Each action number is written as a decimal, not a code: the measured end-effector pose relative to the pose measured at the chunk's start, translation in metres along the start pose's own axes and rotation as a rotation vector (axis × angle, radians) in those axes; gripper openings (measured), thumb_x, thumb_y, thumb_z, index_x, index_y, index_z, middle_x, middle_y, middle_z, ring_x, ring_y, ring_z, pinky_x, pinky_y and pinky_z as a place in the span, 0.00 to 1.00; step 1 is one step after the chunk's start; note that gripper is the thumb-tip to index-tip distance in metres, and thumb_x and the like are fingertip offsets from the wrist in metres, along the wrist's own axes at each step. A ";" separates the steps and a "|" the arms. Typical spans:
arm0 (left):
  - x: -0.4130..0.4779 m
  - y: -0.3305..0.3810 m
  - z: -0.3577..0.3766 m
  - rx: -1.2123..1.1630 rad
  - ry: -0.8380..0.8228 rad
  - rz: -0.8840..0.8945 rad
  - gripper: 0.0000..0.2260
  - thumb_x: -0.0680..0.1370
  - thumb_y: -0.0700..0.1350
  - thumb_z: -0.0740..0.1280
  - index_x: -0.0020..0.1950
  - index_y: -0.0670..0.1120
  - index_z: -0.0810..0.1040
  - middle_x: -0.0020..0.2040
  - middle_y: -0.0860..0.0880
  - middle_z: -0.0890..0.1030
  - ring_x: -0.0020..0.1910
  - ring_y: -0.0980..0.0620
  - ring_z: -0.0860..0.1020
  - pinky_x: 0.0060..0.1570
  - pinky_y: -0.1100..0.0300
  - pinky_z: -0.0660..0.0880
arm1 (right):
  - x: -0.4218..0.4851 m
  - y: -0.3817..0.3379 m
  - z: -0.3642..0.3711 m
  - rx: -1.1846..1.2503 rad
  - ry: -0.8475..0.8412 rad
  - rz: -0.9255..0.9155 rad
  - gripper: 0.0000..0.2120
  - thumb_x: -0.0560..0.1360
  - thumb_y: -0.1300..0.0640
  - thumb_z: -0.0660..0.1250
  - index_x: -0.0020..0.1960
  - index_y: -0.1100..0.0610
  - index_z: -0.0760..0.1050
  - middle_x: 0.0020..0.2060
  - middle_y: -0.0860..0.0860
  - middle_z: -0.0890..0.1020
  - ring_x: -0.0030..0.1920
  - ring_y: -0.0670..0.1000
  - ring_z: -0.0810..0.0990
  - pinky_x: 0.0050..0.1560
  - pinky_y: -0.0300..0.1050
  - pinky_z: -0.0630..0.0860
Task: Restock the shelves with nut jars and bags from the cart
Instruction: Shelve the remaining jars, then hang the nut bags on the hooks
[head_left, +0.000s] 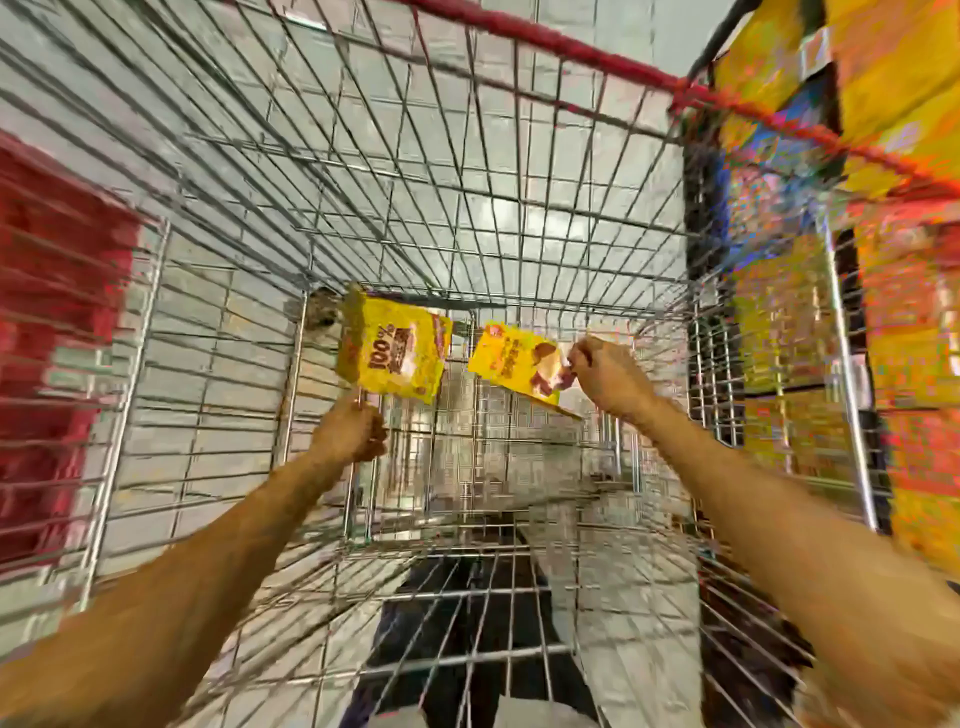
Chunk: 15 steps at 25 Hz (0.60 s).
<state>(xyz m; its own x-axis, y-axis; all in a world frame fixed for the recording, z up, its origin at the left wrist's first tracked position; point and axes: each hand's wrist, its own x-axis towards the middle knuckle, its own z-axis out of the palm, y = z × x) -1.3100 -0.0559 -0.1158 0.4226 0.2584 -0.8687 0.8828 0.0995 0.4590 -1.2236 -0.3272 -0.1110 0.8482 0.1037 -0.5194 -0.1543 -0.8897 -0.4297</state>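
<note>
Pale grey tiled floor (228, 332); on the floor's left side, a blurred red block (47, 249); at the floor's near edge, dark trouser legs (410, 639), seen from above.

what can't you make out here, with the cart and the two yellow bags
Head view, motion-blurred throughout.
- Left bag: only "100%" reads, the rest is smeared.
- Right bag: label unreadable; the right hand covers one corner.
- Left hand: fingertips hidden by its own knuckles.
- Shelf goods: smeared behind the cart wire, cut by the right edge.

Both bare arms stretched forward, left hand (350, 431) pinching left bag (392, 351), right hand (605, 376) pinching right bag (511, 361)
</note>
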 end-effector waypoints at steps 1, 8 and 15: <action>0.032 -0.009 0.001 -0.029 0.035 -0.062 0.14 0.81 0.36 0.53 0.36 0.41 0.67 0.23 0.46 0.72 0.17 0.56 0.70 0.16 0.71 0.65 | 0.032 0.013 0.019 -0.057 -0.052 0.015 0.13 0.80 0.59 0.55 0.53 0.65 0.74 0.53 0.66 0.78 0.52 0.62 0.76 0.45 0.48 0.68; 0.192 -0.076 0.025 -0.346 0.177 -0.174 0.11 0.81 0.41 0.59 0.38 0.42 0.71 0.32 0.43 0.73 0.15 0.59 0.70 0.16 0.71 0.63 | 0.177 0.078 0.112 -0.206 -0.184 0.035 0.16 0.78 0.52 0.60 0.55 0.65 0.74 0.52 0.65 0.77 0.56 0.63 0.77 0.58 0.53 0.72; 0.256 -0.059 0.044 -0.638 0.128 -0.218 0.12 0.81 0.50 0.58 0.37 0.51 0.69 0.22 0.56 0.74 0.23 0.60 0.74 0.25 0.68 0.70 | 0.213 0.115 0.134 -0.368 -0.237 0.087 0.36 0.63 0.30 0.68 0.58 0.56 0.69 0.56 0.55 0.79 0.56 0.59 0.78 0.54 0.51 0.75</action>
<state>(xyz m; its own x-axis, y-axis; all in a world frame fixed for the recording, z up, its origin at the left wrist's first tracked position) -1.2449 -0.0376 -0.3737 0.1866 0.2762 -0.9428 0.6351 0.6982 0.3303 -1.1283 -0.3478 -0.3704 0.6937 0.0823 -0.7155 0.0073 -0.9942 -0.1073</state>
